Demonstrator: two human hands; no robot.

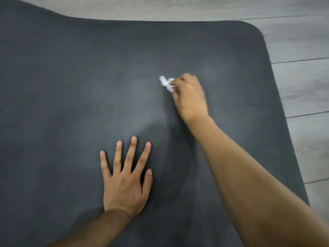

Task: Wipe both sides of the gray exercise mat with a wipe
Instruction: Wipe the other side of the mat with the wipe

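Head view. Gray exercise mat (71, 86): spread flat on the wood-plank floor (302, 77), one face up, filling most of the view. Left hand (124, 182): fingers splayed straight, palm pressed on the mat, apparently to pin it against sliding. Right hand (189, 97): ahead and to the right of the left, fingers curled around a crumpled white wipe (166, 83), which sticks out at the fingertips and touches the mat. Underside apparently not yet wiped.

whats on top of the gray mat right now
The left hand rests flat on the mat, and the right hand holds a crumpled white wipe against it. The wipe's gripped part is hidden.
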